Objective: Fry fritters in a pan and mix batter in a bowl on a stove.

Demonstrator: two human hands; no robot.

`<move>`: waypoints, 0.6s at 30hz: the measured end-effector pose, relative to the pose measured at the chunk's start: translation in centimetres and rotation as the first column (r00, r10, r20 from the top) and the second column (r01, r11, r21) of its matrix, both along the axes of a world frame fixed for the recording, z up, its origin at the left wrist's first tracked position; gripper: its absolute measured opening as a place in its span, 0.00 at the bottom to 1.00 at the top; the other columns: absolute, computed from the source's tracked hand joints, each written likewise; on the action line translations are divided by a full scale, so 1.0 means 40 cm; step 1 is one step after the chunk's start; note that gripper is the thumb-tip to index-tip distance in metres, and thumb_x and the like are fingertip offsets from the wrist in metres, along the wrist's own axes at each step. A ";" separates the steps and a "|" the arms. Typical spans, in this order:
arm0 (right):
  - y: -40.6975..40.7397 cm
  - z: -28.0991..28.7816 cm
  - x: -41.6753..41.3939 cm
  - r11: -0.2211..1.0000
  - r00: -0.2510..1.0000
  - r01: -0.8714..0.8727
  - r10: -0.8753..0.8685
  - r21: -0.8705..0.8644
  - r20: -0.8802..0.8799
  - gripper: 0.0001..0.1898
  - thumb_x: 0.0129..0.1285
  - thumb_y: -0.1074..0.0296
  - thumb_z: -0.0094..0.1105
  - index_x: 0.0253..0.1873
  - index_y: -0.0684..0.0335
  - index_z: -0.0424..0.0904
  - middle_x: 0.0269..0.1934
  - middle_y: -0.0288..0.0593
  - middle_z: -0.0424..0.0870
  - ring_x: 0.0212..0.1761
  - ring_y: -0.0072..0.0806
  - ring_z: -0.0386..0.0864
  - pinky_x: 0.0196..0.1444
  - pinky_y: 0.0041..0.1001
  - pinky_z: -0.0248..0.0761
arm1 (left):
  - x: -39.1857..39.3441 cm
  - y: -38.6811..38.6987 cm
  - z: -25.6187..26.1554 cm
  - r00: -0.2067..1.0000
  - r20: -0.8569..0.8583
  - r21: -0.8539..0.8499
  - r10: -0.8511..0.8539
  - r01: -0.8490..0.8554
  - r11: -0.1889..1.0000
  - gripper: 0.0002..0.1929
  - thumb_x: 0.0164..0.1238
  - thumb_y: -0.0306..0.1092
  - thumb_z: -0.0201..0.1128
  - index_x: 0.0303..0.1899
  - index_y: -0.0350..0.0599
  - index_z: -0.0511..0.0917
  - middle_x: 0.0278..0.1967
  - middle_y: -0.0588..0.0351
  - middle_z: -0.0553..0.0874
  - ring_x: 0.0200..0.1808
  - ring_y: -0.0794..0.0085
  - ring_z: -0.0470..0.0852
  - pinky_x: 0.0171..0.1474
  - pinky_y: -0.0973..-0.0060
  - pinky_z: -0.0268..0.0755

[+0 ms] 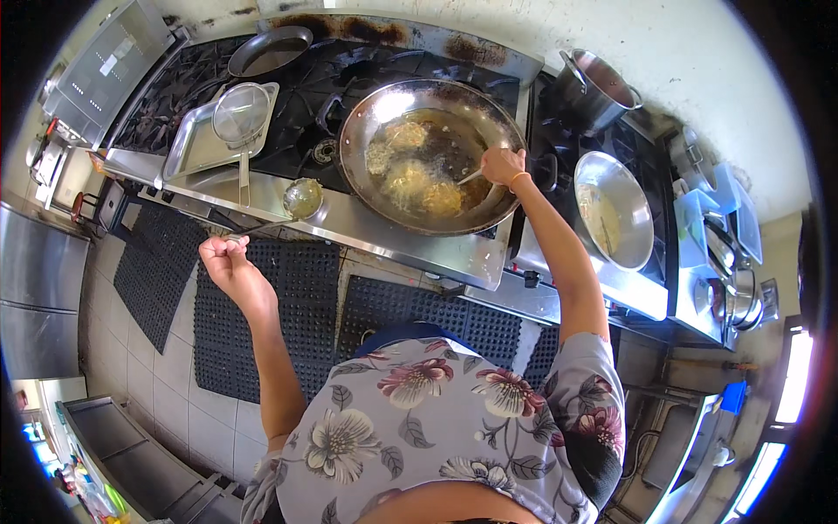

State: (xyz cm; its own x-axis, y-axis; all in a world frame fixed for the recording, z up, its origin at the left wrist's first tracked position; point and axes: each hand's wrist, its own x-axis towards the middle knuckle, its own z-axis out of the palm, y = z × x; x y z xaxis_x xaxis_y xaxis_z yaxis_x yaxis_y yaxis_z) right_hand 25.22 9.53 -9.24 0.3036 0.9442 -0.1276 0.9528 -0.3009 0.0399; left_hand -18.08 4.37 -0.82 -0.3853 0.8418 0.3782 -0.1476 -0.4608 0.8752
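A large metal wok [357, 150] of hot oil stands on the stove, with several battered pieces [406, 180] frying and bubbling in it. My right hand [504, 166] is over the wok's right side, closed around the handle of a thin metal utensil [470, 177]; its tip reaches the food. On the left, my left hand [229, 257] grips the end of a long ladle handle [262, 228]. The ladle's bowl [303, 198], coated with greenish batter or oil, is over the steel front ledge, just left of the wok.
A tray [186, 141] with a mesh strainer [241, 114] sits left of the wok, a frying pan [270, 54] behind. To the right are a steel mixing bowl [638, 209] with pale batter, a tall pot [586, 92] and plastic containers [694, 229]. Rubber mats [268, 314] cover the floor.
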 end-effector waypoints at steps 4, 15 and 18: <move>-0.018 0.025 -0.017 0.998 0.992 -0.058 0.057 -0.001 -0.115 0.08 0.48 0.65 0.50 0.32 0.47 0.80 0.35 0.38 0.82 0.40 0.35 0.78 0.45 0.39 0.54 | 0.001 -0.003 0.001 1.000 -0.006 -0.009 0.009 -0.009 1.000 0.07 0.63 0.17 0.46 0.32 0.44 0.62 0.28 0.62 0.65 0.31 0.78 0.67 0.44 0.77 0.64; -0.127 0.121 -0.052 0.952 0.986 -0.158 0.167 0.264 -0.012 0.07 0.47 0.69 0.52 0.30 0.49 0.79 0.28 0.37 0.80 0.34 0.33 0.76 0.39 0.35 0.54 | -0.004 -0.006 -0.006 1.000 -0.010 -0.008 0.000 0.000 1.000 0.08 0.62 0.16 0.46 0.32 0.44 0.63 0.28 0.61 0.64 0.30 0.78 0.65 0.45 0.76 0.64; -0.141 0.118 -0.057 0.933 0.979 -0.199 0.199 0.300 0.034 0.07 0.44 0.69 0.54 0.30 0.49 0.79 0.27 0.36 0.80 0.35 0.31 0.76 0.40 0.35 0.53 | -0.007 -0.005 -0.007 1.000 0.007 -0.009 -0.011 0.011 1.000 0.08 0.62 0.16 0.46 0.32 0.44 0.62 0.28 0.61 0.64 0.30 0.78 0.65 0.45 0.76 0.65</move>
State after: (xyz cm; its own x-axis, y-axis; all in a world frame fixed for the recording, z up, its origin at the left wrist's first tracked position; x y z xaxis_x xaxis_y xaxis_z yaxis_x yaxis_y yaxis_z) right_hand 22.93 3.90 -4.51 0.1054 0.9795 0.1719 0.9944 -0.1035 -0.0200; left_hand -18.35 4.16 -1.09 -0.3788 0.8493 0.3678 -0.1590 -0.4512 0.8781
